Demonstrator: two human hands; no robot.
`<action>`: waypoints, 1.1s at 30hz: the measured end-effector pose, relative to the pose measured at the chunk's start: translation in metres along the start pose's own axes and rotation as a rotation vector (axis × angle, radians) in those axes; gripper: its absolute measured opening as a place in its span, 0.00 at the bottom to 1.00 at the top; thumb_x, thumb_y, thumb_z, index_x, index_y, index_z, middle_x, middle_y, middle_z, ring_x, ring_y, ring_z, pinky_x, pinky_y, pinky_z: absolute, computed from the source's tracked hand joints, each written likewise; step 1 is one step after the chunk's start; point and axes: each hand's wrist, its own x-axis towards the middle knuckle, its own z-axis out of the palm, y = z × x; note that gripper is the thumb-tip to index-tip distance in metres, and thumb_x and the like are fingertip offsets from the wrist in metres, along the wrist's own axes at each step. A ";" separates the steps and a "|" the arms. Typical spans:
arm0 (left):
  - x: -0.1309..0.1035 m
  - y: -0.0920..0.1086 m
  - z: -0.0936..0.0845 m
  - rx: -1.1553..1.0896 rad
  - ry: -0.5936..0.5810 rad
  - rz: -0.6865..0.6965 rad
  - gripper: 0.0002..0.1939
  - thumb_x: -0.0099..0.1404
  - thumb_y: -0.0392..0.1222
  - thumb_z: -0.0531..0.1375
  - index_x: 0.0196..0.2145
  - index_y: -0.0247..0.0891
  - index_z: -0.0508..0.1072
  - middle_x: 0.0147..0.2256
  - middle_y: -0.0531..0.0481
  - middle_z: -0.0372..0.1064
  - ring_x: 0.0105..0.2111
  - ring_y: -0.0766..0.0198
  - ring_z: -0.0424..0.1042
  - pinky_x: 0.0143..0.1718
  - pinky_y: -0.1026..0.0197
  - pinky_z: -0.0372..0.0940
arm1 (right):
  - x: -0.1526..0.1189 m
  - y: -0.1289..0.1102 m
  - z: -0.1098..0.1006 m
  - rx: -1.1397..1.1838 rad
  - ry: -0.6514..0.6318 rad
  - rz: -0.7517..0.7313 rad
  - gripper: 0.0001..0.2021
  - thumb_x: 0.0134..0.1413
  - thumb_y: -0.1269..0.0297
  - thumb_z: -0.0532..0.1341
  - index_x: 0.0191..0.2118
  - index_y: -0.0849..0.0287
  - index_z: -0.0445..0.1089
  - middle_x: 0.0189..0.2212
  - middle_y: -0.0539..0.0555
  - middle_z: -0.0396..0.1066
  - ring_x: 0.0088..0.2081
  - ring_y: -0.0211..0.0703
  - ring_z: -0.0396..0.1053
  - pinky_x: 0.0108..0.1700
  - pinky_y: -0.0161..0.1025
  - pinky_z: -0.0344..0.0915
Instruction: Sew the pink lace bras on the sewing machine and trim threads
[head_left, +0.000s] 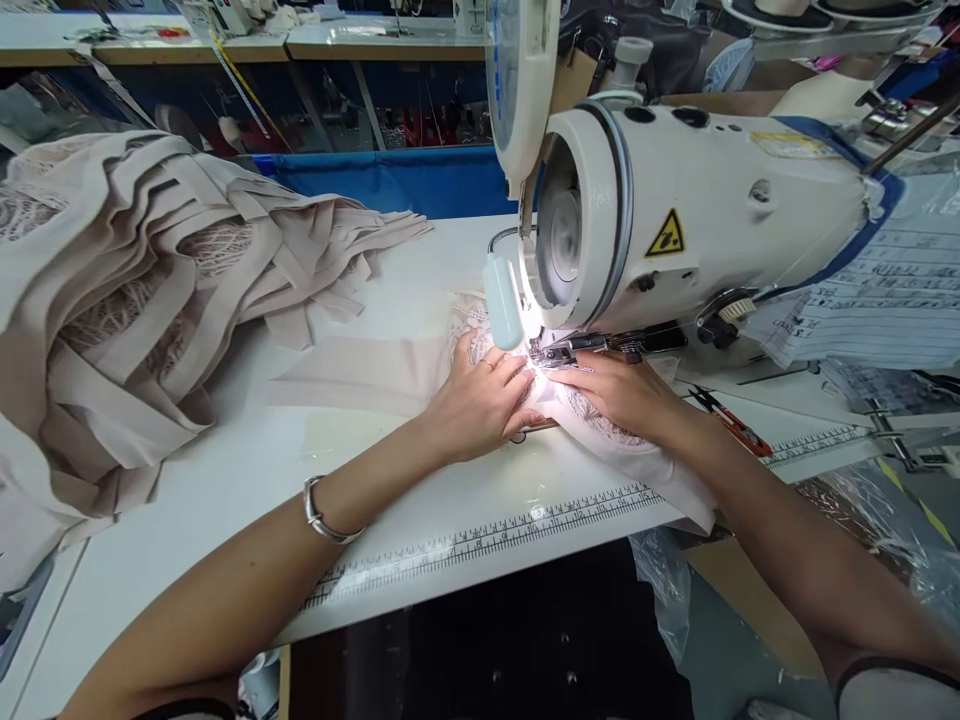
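My left hand [480,400] lies flat on a pale beige lace-trimmed fabric piece [375,372], fingers pressing it down just left of the presser foot [551,352] of a white sewing machine [705,215]. My right hand [619,392] rests on the same fabric on the right side of the foot, fingertips close to the needle. The cloth runs under both hands and drapes over the table's front edge. A silver bangle circles my left wrist.
A large heap of beige lace garments [127,300] fills the table's left. Red thread snips [731,422] lie right of my right hand. A tape ruler [495,540] runs along the white table's front edge. Paper sheets [885,300] sit behind the machine.
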 end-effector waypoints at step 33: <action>-0.003 0.005 0.009 0.086 -0.058 0.059 0.17 0.78 0.38 0.47 0.54 0.28 0.69 0.51 0.34 0.72 0.37 0.54 0.66 0.33 0.55 0.61 | -0.006 -0.014 -0.011 -0.057 -0.077 0.066 0.27 0.63 0.73 0.50 0.62 0.47 0.71 0.45 0.55 0.74 0.36 0.43 0.70 0.33 0.37 0.59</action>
